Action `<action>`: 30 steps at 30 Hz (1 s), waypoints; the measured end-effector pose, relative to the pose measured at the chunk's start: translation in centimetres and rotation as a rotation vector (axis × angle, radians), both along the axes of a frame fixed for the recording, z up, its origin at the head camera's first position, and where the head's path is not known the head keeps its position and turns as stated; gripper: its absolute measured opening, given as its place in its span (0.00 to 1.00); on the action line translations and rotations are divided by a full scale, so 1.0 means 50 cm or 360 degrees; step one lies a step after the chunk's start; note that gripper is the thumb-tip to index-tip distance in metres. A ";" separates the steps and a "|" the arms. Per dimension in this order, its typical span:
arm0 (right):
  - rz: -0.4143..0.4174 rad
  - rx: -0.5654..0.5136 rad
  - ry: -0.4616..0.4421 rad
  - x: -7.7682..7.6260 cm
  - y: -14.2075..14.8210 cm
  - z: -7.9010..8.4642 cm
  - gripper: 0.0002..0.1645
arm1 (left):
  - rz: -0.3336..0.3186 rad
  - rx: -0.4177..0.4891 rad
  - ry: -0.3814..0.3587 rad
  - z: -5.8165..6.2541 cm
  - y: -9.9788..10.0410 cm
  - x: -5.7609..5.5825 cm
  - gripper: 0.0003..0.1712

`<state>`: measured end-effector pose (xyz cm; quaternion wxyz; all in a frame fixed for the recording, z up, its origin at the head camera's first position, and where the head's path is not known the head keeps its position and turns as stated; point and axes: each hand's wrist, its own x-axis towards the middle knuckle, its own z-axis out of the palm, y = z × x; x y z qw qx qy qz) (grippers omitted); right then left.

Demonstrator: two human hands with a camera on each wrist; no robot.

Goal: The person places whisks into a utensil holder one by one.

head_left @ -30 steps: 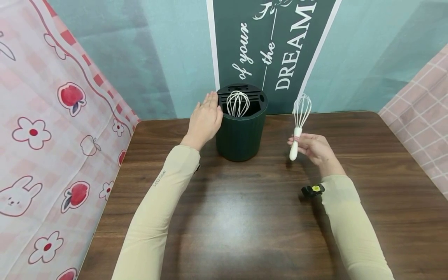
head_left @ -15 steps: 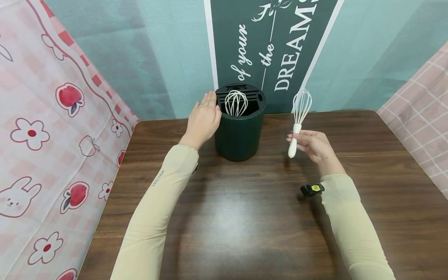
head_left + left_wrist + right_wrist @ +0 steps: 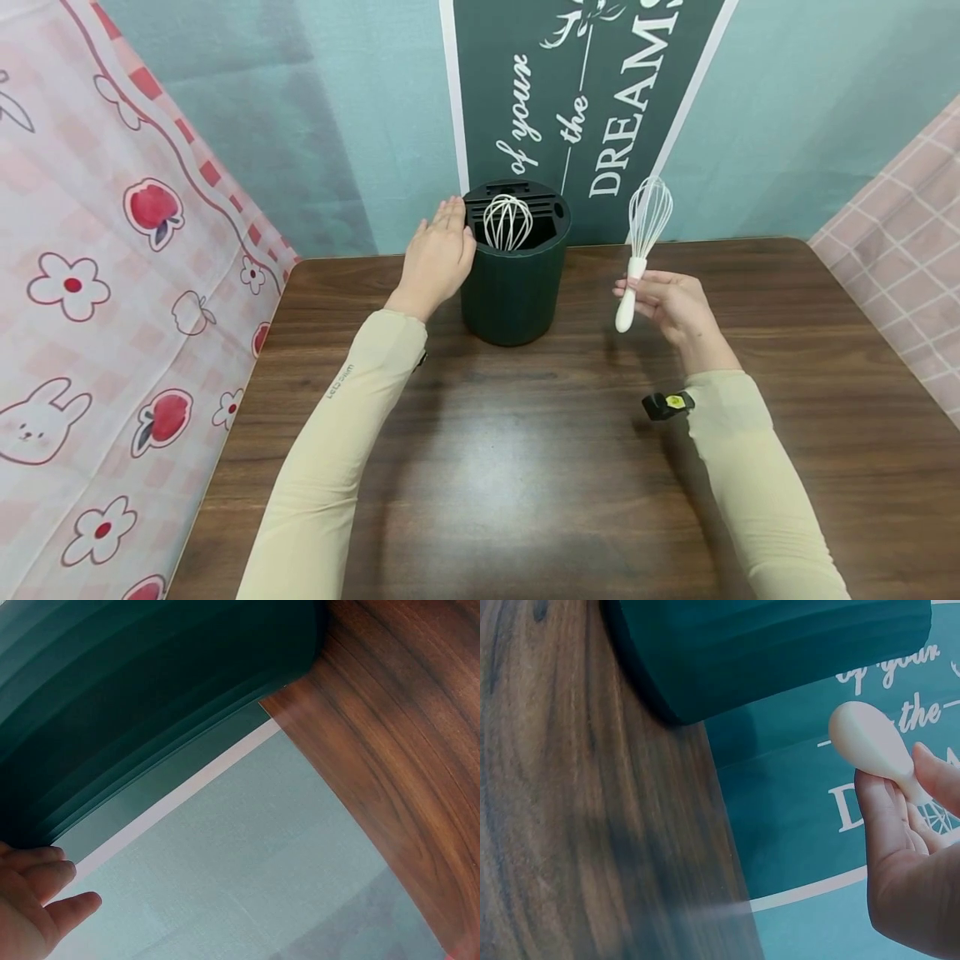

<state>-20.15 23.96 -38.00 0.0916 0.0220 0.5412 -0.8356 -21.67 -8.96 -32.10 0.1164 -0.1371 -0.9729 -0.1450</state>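
Note:
A dark green utensil holder [image 3: 513, 300] with a slotted black top stands at the back of the table. Inside it is a white whisk [image 3: 508, 223], wire loops up, its handle hidden. My left hand [image 3: 438, 258] lies with straight fingers against the holder's left rim; the left wrist view shows its fingers [image 3: 71, 909] beside the green wall. To the holder's right, my right hand [image 3: 675, 304] pinches a second whisk by its white handle [image 3: 627, 312], loops upward and leaning slightly right. In the right wrist view the rounded handle end [image 3: 866, 739] sticks out past the thumb and fingers.
The brown wooden table [image 3: 495, 467] reaches back to a blue-green cloth [image 3: 787, 117] with a dark lettered panel [image 3: 510, 50]. A pink patterned curtain [image 3: 142, 333] hangs along the left, and pink checked cloth [image 3: 915, 242] borders the right.
My right hand has lifted the whisk a little, moving it slightly upward in the head view. The left hand and the utensil holder have stayed in place.

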 end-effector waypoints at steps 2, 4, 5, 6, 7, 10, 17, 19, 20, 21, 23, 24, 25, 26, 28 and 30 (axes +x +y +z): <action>-0.0006 -0.0009 0.0007 0.000 -0.003 0.005 0.07 | 0.0004 -0.0004 -0.0002 0.000 0.000 0.001 0.31; -0.0016 0.0011 0.0024 -0.001 -0.007 0.010 0.08 | 0.0003 -0.0003 -0.0001 0.000 0.001 0.001 0.31; -0.0022 0.0021 0.0033 -0.001 -0.009 0.013 0.09 | 0.0002 0.0000 0.0001 0.000 0.001 0.001 0.31; -0.0023 0.0008 0.0037 -0.001 -0.010 0.016 0.09 | 0.0002 0.0001 0.0000 0.000 0.001 0.001 0.31; -0.0028 0.0022 0.0047 -0.001 -0.012 0.018 0.09 | 0.0001 0.0005 0.0004 0.000 0.001 0.000 0.31; -0.0040 0.0061 0.0074 -0.001 -0.020 0.027 0.10 | 0.0000 0.0005 0.0001 -0.001 0.001 0.000 0.31; -0.0040 0.0100 0.0135 -0.005 -0.042 0.053 0.10 | 0.0002 0.0000 -0.0038 0.000 0.002 0.000 0.31; -0.0022 0.0080 0.0153 -0.004 -0.046 0.060 0.10 | 0.0002 0.0001 -0.0032 0.000 0.002 0.001 0.31; -0.0017 0.0082 0.0164 -0.004 -0.049 0.063 0.09 | 0.0003 0.0000 -0.0031 0.000 0.002 0.001 0.31; -0.0011 0.0091 0.0175 -0.003 -0.051 0.066 0.09 | 0.0002 0.0001 -0.0023 -0.001 0.002 0.001 0.31; -0.0010 0.0110 0.0189 -0.002 -0.056 0.070 0.09 | 0.0002 -0.0001 -0.0013 -0.002 0.001 0.002 0.31; -0.0014 0.0126 0.0193 -0.001 -0.058 0.072 0.08 | 0.0002 0.0000 -0.0008 -0.002 0.001 0.001 0.31; -0.0022 0.0158 0.0197 0.000 -0.060 0.073 0.08 | 0.0002 0.0000 -0.0005 -0.002 0.001 0.001 0.31; -0.0033 0.0182 0.0195 0.000 -0.062 0.075 0.08 | 0.0002 0.0001 -0.0002 -0.002 0.000 0.001 0.31; -0.0044 0.0211 0.0194 0.001 -0.066 0.078 0.07 | 0.0001 -0.0001 0.0001 -0.002 0.000 0.002 0.31; -0.0049 0.0224 0.0190 0.001 -0.069 0.080 0.07 | 0.0000 0.0001 0.0002 -0.002 -0.001 0.002 0.31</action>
